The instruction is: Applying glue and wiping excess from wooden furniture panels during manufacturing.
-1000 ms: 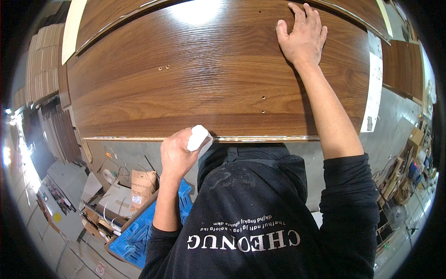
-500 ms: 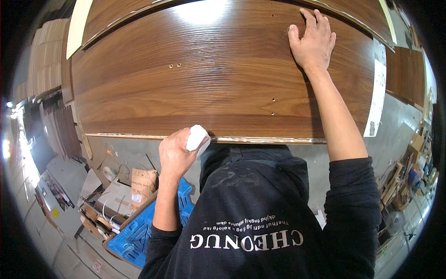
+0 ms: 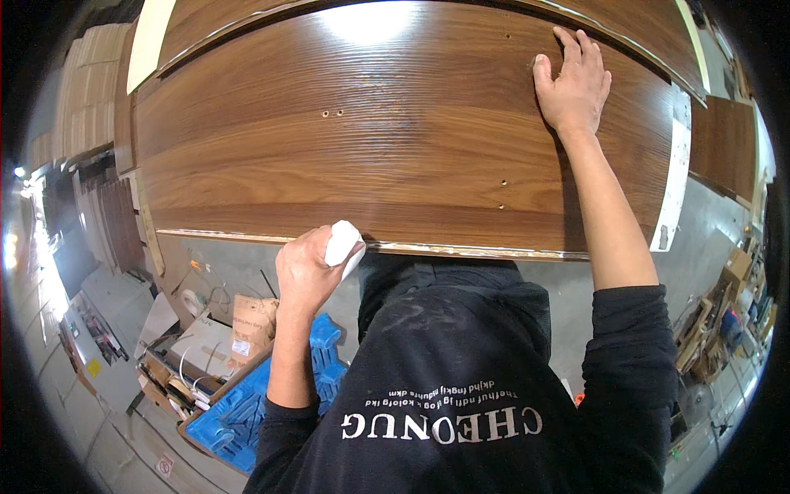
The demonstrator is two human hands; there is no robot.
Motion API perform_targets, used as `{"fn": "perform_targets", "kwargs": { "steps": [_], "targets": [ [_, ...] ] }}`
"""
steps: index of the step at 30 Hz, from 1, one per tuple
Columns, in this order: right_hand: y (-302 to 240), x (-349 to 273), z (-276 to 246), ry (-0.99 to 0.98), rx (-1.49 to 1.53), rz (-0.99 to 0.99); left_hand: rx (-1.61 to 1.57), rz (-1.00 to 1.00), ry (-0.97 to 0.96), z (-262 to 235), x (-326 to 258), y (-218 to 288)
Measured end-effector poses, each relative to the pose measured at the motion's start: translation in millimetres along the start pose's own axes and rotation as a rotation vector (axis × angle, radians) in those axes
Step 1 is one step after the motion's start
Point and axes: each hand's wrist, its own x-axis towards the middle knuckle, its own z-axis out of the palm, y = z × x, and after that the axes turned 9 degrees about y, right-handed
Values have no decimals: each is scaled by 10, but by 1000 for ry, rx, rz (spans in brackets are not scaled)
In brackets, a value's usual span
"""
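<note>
A large brown wood-grain panel [image 3: 395, 140] with small drilled holes lies flat in front of me. My left hand [image 3: 306, 267] grips a small white block [image 3: 342, 242] and presses it against the panel's near edge, where a pale edge strip [image 3: 461, 248] runs along. My right hand [image 3: 573, 82] rests palm down on the panel's top face near the far right, fingers spread.
More wooden panels [image 3: 724, 140] lie at the right and behind. Below left stand a blue plastic pallet [image 3: 247, 403], cardboard boxes [image 3: 251, 325] and a tray of tools [image 3: 177, 375] on the grey floor. Stacked boards [image 3: 82, 90] lean at the far left. Clutter sits at the right edge.
My right hand has slid further right along the panel's top. My left hand with the white block stays at the near edge.
</note>
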Motion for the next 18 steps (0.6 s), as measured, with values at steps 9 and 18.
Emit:
{"fn": "perform_targets", "kwargs": {
  "steps": [9,18],
  "targets": [
    [19,22,-11,26,-3,-15,30,5,-16,-126,4,-189],
    [76,-13,102,71,-17,-44,-12,55,-7,-178,15,-497]
  ]
}}
